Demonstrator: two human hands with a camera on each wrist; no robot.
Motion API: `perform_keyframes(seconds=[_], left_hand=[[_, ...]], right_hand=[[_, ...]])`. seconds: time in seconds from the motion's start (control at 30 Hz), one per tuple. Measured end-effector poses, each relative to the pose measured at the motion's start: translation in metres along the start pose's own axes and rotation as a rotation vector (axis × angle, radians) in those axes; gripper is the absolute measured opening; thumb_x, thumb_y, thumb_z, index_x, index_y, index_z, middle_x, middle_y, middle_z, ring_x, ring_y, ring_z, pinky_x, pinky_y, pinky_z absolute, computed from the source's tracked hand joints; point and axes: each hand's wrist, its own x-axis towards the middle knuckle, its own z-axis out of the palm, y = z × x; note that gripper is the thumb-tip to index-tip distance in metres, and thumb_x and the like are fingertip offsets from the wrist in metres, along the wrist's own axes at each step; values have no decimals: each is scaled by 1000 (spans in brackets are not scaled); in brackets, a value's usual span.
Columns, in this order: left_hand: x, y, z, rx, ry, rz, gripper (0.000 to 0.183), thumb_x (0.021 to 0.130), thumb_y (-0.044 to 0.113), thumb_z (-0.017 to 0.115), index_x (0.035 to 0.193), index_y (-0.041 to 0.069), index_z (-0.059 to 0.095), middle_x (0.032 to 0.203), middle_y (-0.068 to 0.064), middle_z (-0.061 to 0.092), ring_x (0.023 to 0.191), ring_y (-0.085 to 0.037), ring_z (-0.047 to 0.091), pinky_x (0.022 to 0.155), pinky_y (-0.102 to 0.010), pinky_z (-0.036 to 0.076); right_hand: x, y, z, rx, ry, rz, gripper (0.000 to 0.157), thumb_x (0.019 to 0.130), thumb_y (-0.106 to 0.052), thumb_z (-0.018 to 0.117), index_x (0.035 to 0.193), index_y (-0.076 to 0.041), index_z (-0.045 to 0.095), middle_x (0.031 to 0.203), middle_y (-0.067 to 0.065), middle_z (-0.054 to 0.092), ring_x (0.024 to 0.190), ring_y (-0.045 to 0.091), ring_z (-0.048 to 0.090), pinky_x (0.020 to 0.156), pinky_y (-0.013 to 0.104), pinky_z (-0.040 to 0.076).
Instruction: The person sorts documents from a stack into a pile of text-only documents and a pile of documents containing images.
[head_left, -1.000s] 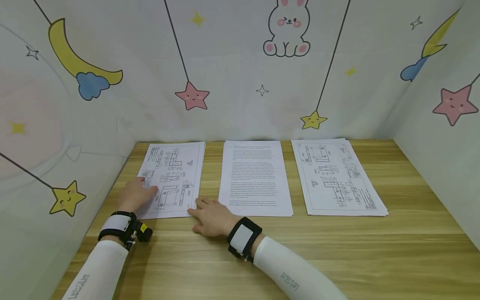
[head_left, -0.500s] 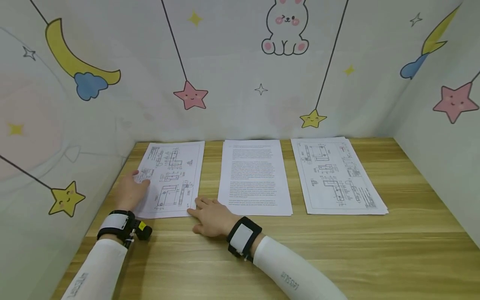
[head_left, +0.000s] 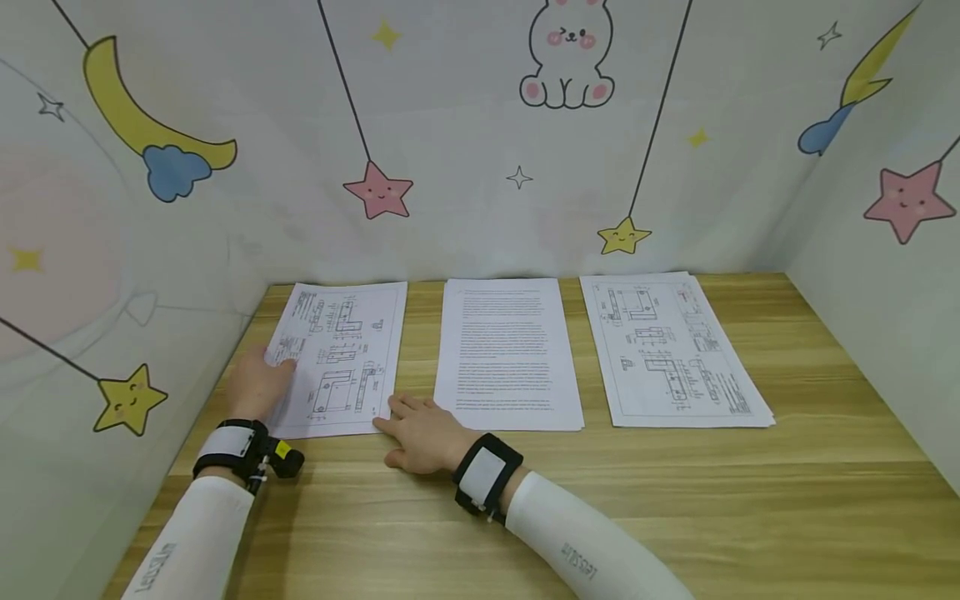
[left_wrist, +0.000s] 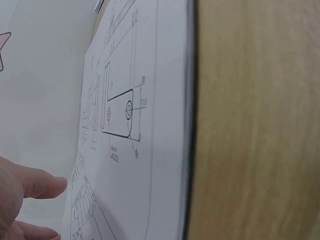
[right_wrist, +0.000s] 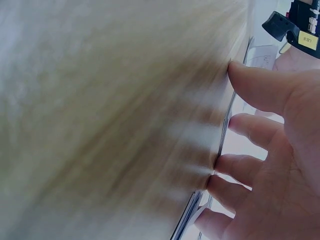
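Observation:
A stack of paper printed with technical drawings (head_left: 341, 342) lies flat at the table's left. My left hand (head_left: 257, 385) is at its left edge, the thumb extended over the margin and the other fingers mostly hidden from the head view. In the left wrist view the thumb (left_wrist: 45, 184) and a finger (left_wrist: 32, 231) show beside the sheets, with a gap between them. My right hand (head_left: 427, 433) rests with spread fingers at the stack's near right corner. Seen from the right wrist, its fingertips (right_wrist: 222, 187) touch down along the paper edge and the table.
A stack of text pages (head_left: 506, 358) lies in the middle, just right of my right fingers. Another drawing stack (head_left: 671, 350) lies farther right, slightly skewed. Fabric walls with cartoon prints (head_left: 465, 225) enclose the wooden table (head_left: 600, 475) behind and at both sides.
My left hand has slid left from on top of the drawings to the stack's left edge. The right hand stays at the corner, and the stacks keep their places.

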Motion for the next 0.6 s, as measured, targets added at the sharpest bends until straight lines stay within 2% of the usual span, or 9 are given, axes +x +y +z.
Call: perform_keyframes(seconds=[0.1,0.33,0.4,0.6], left_hand=[[1,-2,0,1,5,-3,63,94,28,45,142,-10,26,133,-36,43,111,-47,46,91,-59,42],[4,-6,0,-42,23,-6,60,94,26,45,145,-1,27,132,-32,47,106,-42,50,78,-53,47],[5,-8,-2,-58,13,2,60,94,25,44,144,-2,26,130,-32,47,104,-42,50,78,-51,46],[8,-14,-7,-63,-35,24,53,96,25,39,138,-8,36,122,-31,51,97,-38,52,66,-38,44]], right_hand=[[1,0,1,-5,-1,0,56,91,-43,53,142,-26,40,154,7,29,142,23,24,114,45,28],[3,0,3,-9,-17,1,56,91,-42,52,143,-25,39,154,8,28,143,24,22,114,45,26],[3,0,2,-6,-18,1,56,91,-42,52,143,-25,39,154,8,28,143,24,23,114,45,26],[2,0,2,11,-13,4,57,90,-43,53,143,-26,39,154,8,27,143,23,22,114,45,26]])
